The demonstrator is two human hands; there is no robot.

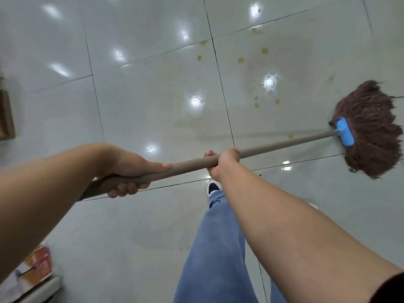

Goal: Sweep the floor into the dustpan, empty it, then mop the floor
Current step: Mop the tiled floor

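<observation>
Head view: mop [369, 127] strands blurred, handle end behind left forearm.

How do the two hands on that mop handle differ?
The left hand grips the mop handle near its upper end; the right hand grips farther down, nearer the mop head. The left hand's fingertips show curled under the handle; the right hand shows mostly its back. Both wrap the handle fully.

bright, even overhead light falls on the glossy floor [153, 95], which throws back many white glare spots from lamps above. shadows are faint and soft. the wide lens bends the tile lines toward the edges, and the mop [371, 127] at the right and the clutter at the lower left corner are smeared with blur.
</observation>
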